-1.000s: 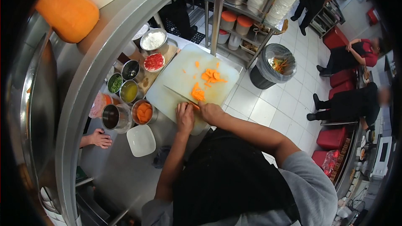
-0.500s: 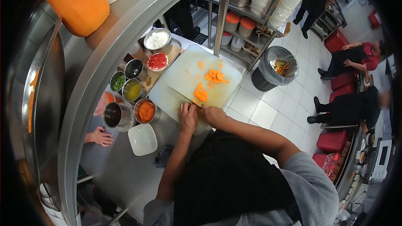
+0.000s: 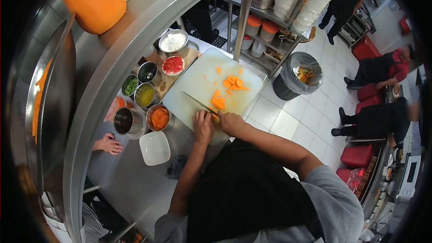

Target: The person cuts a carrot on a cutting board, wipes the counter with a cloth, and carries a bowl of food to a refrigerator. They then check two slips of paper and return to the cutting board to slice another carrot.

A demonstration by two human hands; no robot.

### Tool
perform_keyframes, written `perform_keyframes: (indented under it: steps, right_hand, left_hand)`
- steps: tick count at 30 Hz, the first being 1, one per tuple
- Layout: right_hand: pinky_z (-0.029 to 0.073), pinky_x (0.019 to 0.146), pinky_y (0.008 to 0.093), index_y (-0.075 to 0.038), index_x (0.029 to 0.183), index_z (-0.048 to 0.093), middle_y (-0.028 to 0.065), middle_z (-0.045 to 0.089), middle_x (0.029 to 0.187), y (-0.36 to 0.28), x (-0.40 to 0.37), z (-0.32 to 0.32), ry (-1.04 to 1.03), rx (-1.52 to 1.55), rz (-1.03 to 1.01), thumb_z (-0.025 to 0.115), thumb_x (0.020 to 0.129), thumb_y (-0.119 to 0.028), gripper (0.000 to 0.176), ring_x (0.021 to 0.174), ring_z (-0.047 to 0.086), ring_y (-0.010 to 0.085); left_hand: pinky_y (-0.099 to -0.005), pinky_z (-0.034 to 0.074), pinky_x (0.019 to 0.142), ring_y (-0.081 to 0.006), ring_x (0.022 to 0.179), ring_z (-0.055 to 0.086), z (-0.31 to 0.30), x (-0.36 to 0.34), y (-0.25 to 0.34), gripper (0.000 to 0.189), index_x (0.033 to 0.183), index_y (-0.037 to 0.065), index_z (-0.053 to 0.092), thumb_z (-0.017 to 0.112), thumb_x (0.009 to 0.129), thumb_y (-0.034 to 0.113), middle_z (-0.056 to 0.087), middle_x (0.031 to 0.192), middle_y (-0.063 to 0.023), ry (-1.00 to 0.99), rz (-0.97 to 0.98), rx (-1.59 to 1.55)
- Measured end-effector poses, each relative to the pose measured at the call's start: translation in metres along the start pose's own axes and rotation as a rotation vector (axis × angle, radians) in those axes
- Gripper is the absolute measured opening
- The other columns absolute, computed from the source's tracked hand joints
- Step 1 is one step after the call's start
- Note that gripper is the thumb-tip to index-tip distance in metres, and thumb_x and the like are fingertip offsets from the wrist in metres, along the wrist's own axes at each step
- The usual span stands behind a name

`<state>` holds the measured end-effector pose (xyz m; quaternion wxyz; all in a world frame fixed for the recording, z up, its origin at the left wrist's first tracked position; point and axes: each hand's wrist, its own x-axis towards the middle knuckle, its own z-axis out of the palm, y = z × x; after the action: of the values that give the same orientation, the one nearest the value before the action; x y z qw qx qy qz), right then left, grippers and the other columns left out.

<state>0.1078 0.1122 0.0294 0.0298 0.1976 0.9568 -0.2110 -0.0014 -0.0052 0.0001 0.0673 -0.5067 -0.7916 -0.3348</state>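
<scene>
My right hand (image 3: 232, 124) is closed round the handle of a kitchen knife (image 3: 197, 101), its blade slanting up and left over the white cutting board (image 3: 184, 79). Close beside the blade, my left hand (image 3: 204, 127) rests on the board with its fingers curled down; whatever they press on is hidden. A bit of orange shows between the hands. Beyond the blade lie cut carrot pieces (image 3: 218, 102) and a second pile of carrot slices (image 3: 233, 82), with several scraps around them. A metal cup of carrot slices (image 3: 159, 118) stands left of my left hand.
Left of the board stand an empty white bowl (image 3: 155, 148), a metal pot (image 3: 125, 121), cups of yellow liquid (image 3: 145, 95) and chopped greens (image 3: 130, 85), red pieces (image 3: 173, 65) and white powder (image 3: 173, 42). Another person's hand (image 3: 109, 144) rests on the counter. A lined bin (image 3: 288, 83) stands beyond.
The view has shifted slightly. Both hands and the knife stay at nearly the same place on the board, and the carrot piles look much the same.
</scene>
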Motion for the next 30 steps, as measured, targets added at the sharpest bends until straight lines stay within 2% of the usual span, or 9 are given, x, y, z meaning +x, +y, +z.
perform_keyframes:
  steps: [6,10,15,18,23,27,30]
  right_hand:
    - [0.057,0.061,0.0478,0.000,0.103,0.053,0.0226,0.069,0.075,0.005,0.002,0.009,0.068,0.065,-0.011,0.049,0.097,-0.022,0.023,0.068,0.070,0.0395]
    - [0.057,0.062,0.0488,0.000,0.105,0.053,0.0246,0.069,0.080,0.000,0.001,0.004,-0.011,0.051,0.002,0.049,0.098,-0.023,0.025,0.072,0.071,0.0395]
    - [0.057,0.062,0.0484,0.001,0.107,0.053,0.0259,0.069,0.082,0.000,0.003,0.005,-0.009,0.099,0.032,0.048,0.098,-0.022,0.025,0.074,0.071,0.0393]
    - [0.057,0.063,0.0495,0.001,0.107,0.053,0.0261,0.069,0.082,0.000,0.003,-0.003,-0.004,0.097,-0.018,0.046,0.098,-0.022,0.025,0.074,0.071,0.0404]
    - [0.055,0.075,0.0522,0.002,0.109,0.054,0.0270,0.070,0.090,-0.001,0.002,0.003,-0.074,0.139,0.049,0.047,0.098,-0.022,0.027,0.084,0.069,0.0442]
    - [0.055,0.076,0.0524,0.002,0.112,0.055,0.0268,0.070,0.088,0.001,0.006,-0.011,-0.050,0.195,0.101,0.051,0.096,-0.021,0.028,0.082,0.068,0.0459]
    - [0.054,0.075,0.0535,0.001,0.115,0.054,0.0279,0.069,0.083,0.012,-0.001,-0.029,-0.007,0.249,0.002,0.054,0.094,-0.022,0.031,0.080,0.067,0.0478]
  left_hand:
    - [-0.0451,0.042,0.081,-0.0339,0.094,0.053,0.002,0.000,0.004,0.011,0.091,0.004,0.061,0.061,0.081,0.000,0.052,0.093,-0.0131,0.041,0.010,-0.039]
    - [-0.0452,0.042,0.081,-0.0340,0.094,0.053,0.001,-0.002,0.002,0.009,0.091,0.003,0.061,0.062,0.083,0.001,0.053,0.093,-0.0134,0.022,-0.005,-0.025]
    - [-0.0454,0.042,0.082,-0.0342,0.095,0.053,0.001,-0.001,0.003,0.009,0.092,0.002,0.061,0.062,0.083,0.001,0.053,0.094,-0.0135,0.038,0.009,-0.025]
    - [-0.0452,0.042,0.082,-0.0344,0.096,0.053,0.000,-0.001,0.002,0.009,0.092,0.002,0.061,0.062,0.083,0.001,0.053,0.094,-0.0137,0.024,0.007,-0.028]
    - [-0.0449,0.042,0.083,-0.0345,0.095,0.053,0.002,-0.001,0.003,0.008,0.092,0.002,0.061,0.062,0.084,0.002,0.054,0.094,-0.0137,0.044,0.004,-0.030]
    - [-0.0450,0.043,0.085,-0.0349,0.097,0.053,0.002,-0.003,0.000,0.008,0.094,0.001,0.061,0.061,0.085,0.001,0.055,0.097,-0.0141,0.041,-0.011,-0.041]
    - [-0.0457,0.044,0.088,-0.0360,0.100,0.054,-0.004,-0.014,0.002,0.015,0.100,-0.002,0.063,0.058,0.086,0.000,0.056,0.102,-0.0163,0.072,-0.054,-0.168]
